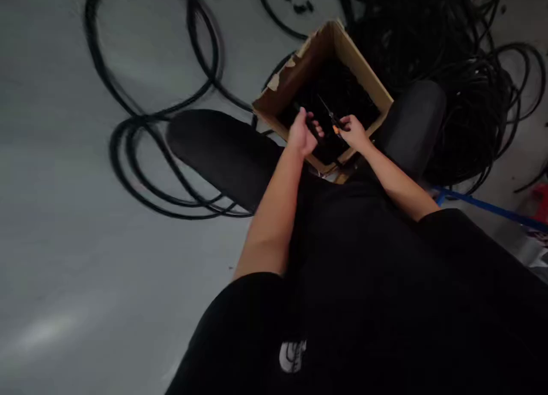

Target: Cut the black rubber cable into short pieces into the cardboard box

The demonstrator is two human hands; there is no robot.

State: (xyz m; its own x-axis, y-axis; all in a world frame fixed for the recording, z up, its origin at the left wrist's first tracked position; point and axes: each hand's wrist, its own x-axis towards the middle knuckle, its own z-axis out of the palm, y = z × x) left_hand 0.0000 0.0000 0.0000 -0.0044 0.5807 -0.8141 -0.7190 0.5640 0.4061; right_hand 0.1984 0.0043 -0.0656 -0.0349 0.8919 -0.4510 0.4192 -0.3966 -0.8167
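Note:
My left hand (302, 134) is closed around a short black piece (313, 128), its exact kind too dark to make out. Beside it, my right hand (353, 133) grips a pair of scissors (332, 115) with black and orange handles, the thin blades pointing up and to the left. Both hands hover over the near side of an open cardboard box (366, 69) between my legs. Many small black pieces (342, 87) fill the bottom of the box, too dark to tell apart. The scissors and the black piece appear apart.
Long black hoses or cables (145, 118) lie in loops on the grey floor (55, 212) at the left. A large tangled heap of them (471, 98) rises at the right. A blue bar (483, 205) and a red object (542, 204) stand at the right edge.

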